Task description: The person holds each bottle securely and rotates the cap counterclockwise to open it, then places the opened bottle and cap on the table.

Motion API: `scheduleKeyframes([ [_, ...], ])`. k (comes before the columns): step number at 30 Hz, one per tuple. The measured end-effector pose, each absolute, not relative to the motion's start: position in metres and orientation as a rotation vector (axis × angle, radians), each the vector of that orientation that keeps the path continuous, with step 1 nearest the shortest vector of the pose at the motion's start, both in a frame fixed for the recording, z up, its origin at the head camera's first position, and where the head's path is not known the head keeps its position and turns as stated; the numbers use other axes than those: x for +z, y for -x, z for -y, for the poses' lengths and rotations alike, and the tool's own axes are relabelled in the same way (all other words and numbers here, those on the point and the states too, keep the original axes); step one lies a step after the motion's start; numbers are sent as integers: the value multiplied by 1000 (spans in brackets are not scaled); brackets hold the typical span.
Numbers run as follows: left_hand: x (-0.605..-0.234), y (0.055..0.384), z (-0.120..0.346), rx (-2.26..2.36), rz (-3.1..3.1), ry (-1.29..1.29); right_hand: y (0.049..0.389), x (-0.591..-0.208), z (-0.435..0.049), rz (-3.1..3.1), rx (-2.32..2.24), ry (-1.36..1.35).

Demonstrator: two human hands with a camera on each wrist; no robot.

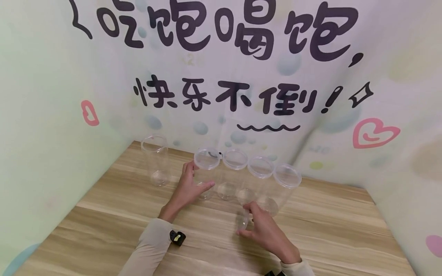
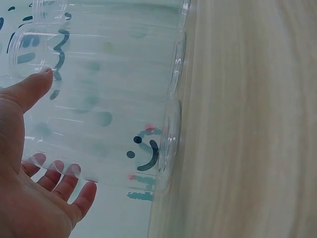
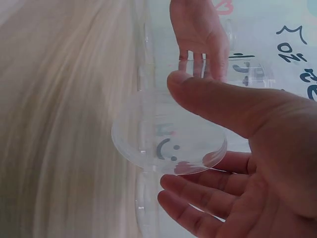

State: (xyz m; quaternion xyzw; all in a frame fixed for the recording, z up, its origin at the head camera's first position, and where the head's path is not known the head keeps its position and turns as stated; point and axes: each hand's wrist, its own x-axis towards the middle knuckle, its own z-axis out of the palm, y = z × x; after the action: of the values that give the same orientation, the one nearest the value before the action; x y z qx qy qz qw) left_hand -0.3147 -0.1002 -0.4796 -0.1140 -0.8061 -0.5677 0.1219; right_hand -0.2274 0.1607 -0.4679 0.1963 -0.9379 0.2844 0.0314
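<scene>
- Plainly, a wide gap is left between the right end of the cup row and the bench (image 1: 331,226) edge at 3 o'clock; more room is seen at 6 o'clock.
- The leftmost cup (image 1: 207,173) of the row is bracketed by the left hand (image 1: 189,185), its fingers spread wide; how firmly it is touched cannot be told.
- The other three cups (image 1: 254,183) are lined up toward 4 o'clock, rims almost meeting.
- At the row's 6 o'clock, a clear lid (image 1: 243,221) is held upright between thumb and fingers of the right hand (image 1: 264,228).
- A lone cup (image 1: 156,161) is stood apart, at the left hand's 10 o'clock.
- Cup walls are hard to make out; both sleeves are cut off below.
- The bench is wood-grained, bounded at 12 o'clock by a wall (image 1: 241,69) printed with dark lettering.
</scene>
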Motion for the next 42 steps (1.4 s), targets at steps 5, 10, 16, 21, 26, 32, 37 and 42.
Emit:
scheduleKeyframes([
  [5,-481,314,101,-1685,2348,329,228,-471,-163,2895,877,-644],
  [10,-481,313,101,-1726,2339,331,229,-471,-166,2907,834,-698],
  [16,-481,313,102,-1749,2315,353,228,-472,-167,2978,805,-699],
  [21,-480,313,101,-1755,2289,377,227,-474,-168,3013,832,-686],
  [26,-480,314,101,-1767,2253,420,227,-478,-168,3002,779,-696],
  [32,-480,314,100,-1717,2262,446,227,-480,-167,3013,776,-664],
  [37,-478,313,100,-1663,2252,498,229,-481,-167,3021,768,-667],
  [42,-475,314,101,-1648,2248,514,231,-483,-167,3010,719,-695],
])
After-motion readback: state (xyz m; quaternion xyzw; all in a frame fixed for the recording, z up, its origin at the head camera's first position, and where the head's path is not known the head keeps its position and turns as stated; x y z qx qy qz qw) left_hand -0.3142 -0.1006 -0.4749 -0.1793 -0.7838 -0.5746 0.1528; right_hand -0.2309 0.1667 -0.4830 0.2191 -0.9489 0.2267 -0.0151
